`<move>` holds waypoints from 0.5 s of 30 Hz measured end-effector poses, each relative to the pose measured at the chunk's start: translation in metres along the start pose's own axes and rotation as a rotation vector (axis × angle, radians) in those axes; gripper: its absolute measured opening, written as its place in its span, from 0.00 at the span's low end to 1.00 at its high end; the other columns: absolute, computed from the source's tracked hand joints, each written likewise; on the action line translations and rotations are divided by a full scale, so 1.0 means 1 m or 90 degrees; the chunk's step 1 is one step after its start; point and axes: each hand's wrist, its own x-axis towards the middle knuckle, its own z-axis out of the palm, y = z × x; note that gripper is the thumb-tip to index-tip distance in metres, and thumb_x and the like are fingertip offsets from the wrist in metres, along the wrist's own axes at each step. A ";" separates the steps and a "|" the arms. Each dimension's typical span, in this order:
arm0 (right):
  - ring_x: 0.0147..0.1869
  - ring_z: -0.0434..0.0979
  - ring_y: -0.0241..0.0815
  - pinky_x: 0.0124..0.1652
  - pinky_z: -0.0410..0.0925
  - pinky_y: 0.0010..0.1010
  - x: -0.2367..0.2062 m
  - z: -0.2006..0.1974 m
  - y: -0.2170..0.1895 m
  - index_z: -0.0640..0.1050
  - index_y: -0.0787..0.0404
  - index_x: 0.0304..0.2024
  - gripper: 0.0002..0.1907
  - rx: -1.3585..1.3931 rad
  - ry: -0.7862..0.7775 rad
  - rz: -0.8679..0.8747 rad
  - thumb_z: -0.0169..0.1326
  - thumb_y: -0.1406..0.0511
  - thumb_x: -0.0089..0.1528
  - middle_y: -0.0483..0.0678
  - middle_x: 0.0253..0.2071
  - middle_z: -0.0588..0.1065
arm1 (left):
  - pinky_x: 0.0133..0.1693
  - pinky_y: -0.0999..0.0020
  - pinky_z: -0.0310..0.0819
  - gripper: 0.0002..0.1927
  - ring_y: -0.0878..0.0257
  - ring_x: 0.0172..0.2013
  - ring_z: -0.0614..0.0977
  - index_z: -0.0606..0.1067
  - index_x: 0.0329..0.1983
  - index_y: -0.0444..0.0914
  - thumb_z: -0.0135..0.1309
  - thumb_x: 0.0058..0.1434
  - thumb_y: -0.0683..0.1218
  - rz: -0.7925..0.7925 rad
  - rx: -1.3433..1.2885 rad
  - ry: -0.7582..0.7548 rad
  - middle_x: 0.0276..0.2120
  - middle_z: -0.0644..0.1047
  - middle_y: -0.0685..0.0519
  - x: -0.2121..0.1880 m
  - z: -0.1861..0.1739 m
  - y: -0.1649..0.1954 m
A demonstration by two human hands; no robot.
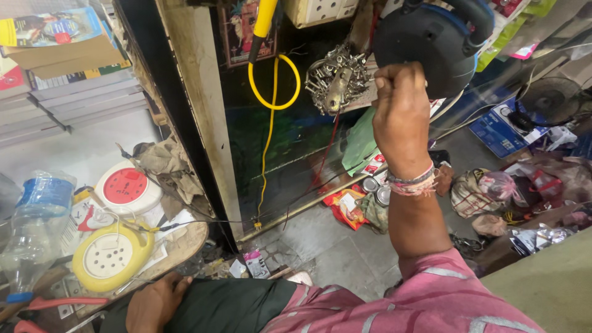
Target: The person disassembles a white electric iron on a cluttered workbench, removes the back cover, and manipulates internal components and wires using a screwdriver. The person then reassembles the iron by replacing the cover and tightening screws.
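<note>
Head view: right hand [401, 114] was raised, fist clenched against the black round housing [431, 49] hanging overhead, beside a bunch of metal fittings [337, 79]. Left hand [154, 303] rested low on the dark trousers [228, 308], fingers loosely curled, holding nothing.

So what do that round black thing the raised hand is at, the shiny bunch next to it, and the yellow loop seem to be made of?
The round black casing at the right hand looks like matte moulded plastic: dull, smooth, evenly curved. The bunch of small parts looks like bright metal, silvery with sharp glints. The yellow loop seems to be plastic- or rubber-sheathed cable, glossy and bending freely. The left hand rests on dark cloth.
</note>
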 end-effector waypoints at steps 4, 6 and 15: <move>0.47 0.75 0.61 0.45 0.68 0.48 -0.002 -0.002 0.002 0.72 0.66 0.48 0.06 -0.043 -0.003 -0.059 0.54 0.76 0.71 0.58 0.46 0.71 | 0.49 0.54 0.79 0.23 0.49 0.45 0.86 0.83 0.45 0.55 0.46 0.62 0.69 0.001 -0.007 -0.005 0.38 0.85 0.49 -0.002 -0.004 0.004; 0.47 0.75 0.61 0.44 0.68 0.48 -0.001 -0.001 0.002 0.72 0.66 0.47 0.05 -0.037 -0.010 -0.057 0.54 0.76 0.70 0.58 0.46 0.71 | 0.49 0.54 0.79 0.23 0.50 0.45 0.86 0.83 0.45 0.55 0.46 0.62 0.69 -0.001 -0.007 -0.010 0.39 0.85 0.49 -0.003 -0.006 0.005; 0.40 0.80 0.53 0.40 0.71 0.40 0.008 -0.003 -0.004 0.79 0.66 0.44 0.03 0.038 -0.011 0.057 0.58 0.74 0.68 0.56 0.39 0.75 | 0.51 0.55 0.78 0.23 0.50 0.46 0.86 0.83 0.46 0.56 0.47 0.61 0.69 0.003 0.004 -0.011 0.40 0.85 0.50 0.001 -0.006 0.005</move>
